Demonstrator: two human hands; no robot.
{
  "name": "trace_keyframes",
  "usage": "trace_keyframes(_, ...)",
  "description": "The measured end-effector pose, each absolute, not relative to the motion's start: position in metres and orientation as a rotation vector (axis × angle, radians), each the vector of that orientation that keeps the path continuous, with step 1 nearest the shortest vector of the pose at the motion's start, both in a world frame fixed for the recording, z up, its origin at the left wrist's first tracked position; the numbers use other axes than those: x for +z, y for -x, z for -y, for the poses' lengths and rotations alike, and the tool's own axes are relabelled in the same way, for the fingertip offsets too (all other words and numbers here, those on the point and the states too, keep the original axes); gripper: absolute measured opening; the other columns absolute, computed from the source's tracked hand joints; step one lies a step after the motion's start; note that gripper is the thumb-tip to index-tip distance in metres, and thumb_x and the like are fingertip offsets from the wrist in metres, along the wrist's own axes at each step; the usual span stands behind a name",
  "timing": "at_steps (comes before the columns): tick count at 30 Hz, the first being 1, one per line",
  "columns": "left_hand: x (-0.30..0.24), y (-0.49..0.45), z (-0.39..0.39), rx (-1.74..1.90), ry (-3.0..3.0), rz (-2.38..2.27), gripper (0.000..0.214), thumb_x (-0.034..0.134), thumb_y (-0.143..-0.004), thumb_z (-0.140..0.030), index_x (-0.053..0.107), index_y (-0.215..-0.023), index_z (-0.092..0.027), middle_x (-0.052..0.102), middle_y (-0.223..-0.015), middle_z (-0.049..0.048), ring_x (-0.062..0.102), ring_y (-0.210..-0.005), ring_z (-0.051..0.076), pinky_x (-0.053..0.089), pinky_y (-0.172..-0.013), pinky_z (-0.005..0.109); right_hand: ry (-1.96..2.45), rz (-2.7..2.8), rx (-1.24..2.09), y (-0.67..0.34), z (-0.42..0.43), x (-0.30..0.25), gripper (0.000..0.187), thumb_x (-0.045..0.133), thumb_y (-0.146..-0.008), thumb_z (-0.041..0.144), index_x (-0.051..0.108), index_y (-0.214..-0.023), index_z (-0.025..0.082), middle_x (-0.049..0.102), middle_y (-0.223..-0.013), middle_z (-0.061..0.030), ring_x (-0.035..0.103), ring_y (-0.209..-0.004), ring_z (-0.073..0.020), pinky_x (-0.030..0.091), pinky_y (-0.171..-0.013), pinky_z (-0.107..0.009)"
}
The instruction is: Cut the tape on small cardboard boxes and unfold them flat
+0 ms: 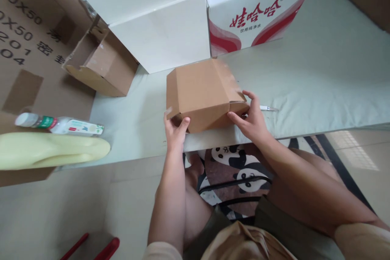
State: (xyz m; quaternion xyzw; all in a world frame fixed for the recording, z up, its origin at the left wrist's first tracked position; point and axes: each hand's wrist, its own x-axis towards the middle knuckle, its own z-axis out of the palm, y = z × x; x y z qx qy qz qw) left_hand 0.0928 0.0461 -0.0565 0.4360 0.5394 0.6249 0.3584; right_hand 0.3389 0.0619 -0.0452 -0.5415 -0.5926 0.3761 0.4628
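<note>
1. We have the brown cardboard box (199,85) on the cloth-covered bench (323,93), close to its front edge, with its lid folded down and narrow gaps at the two near corners.
2. Our left hand (176,134) is partly curled round the near left corner, thumb against the front and fingers at the left side, gripping it.
3. Our right hand (253,118) is spread wider and grips the near right corner, its thumb on the front and a finger reaching up by the lid's edge.
4. Just beyond our right hand we see a slim, white-handled tool (265,108).
5. Behind our box stand a plain white carton (167,36) and a red-lettered carton (246,24).
6. To our left are an open cardboard box (114,65), a bottle (63,125) on its side and, beside it, a pale yellow object (45,150).
</note>
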Motion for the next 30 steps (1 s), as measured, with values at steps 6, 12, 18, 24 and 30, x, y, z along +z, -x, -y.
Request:
trace_keyframes(6,-0.055,-0.089,-0.046,1.646,-1.09,-1.545,0.082,0.086,-0.06,-0.065,0.053,-0.124,-0.026,0.065,-0.129,0.0125,0.065,-0.119,0.027,0.052,-0.104,0.043,1.31,1.445,0.945,-0.335,-0.062,-0.038,0.064,0.074,-0.08,0.042,0.04,-0.132,0.027,0.059,-0.088,-0.0022,0.051,-0.06,-0.0144,0.047,-0.056,-0.033)
trace_keyframes(12,-0.048,-0.09,-0.045,1.671,-1.084,-1.602,0.061,0.082,-0.068,-0.064,0.061,-0.106,-0.021,0.07,-0.111,0.0095,0.068,-0.108,0.026,0.053,-0.101,0.042,1.353,1.44,0.938,-0.336,-0.061,-0.038,0.06,0.073,-0.081,0.041,0.046,-0.133,0.026,0.065,-0.102,-0.0063,0.06,-0.073,-0.0181,0.054,-0.067,-0.037)
trace_keyframes(18,-0.043,-0.093,-0.044,1.757,-0.997,-1.637,0.05,0.069,-0.078,-0.069,0.056,-0.076,-0.021,0.06,-0.076,-0.0004,0.061,-0.077,0.016,0.053,-0.077,0.03,1.232,1.449,0.88,-0.338,-0.06,-0.038,0.037,0.058,-0.093,0.041,0.056,-0.125,0.023,0.06,-0.135,-0.0124,0.055,-0.13,-0.0294,0.05,-0.107,-0.048)
trace_keyframes(24,-0.041,-0.093,-0.047,1.719,-0.938,-1.64,0.056,0.074,-0.069,-0.072,0.058,-0.075,-0.018,0.058,-0.072,-0.0001,0.055,-0.068,0.013,0.046,-0.063,0.024,1.224,1.407,0.838,-0.337,-0.061,-0.04,0.035,0.056,-0.094,0.042,0.059,-0.123,0.023,0.063,-0.13,-0.0106,0.062,-0.116,-0.0257,0.053,-0.102,-0.046)
trace_keyframes(30,-0.041,-0.093,-0.047,1.746,-0.948,-1.59,0.052,0.077,-0.068,-0.067,0.06,-0.074,-0.018,0.062,-0.076,0.0016,0.057,-0.072,0.014,0.047,-0.066,0.025,1.215,1.33,0.9,-0.336,-0.063,-0.044,0.032,0.057,-0.093,0.042,0.06,-0.119,0.024,0.065,-0.125,-0.0083,0.063,-0.083,-0.0169,0.057,-0.082,-0.038)
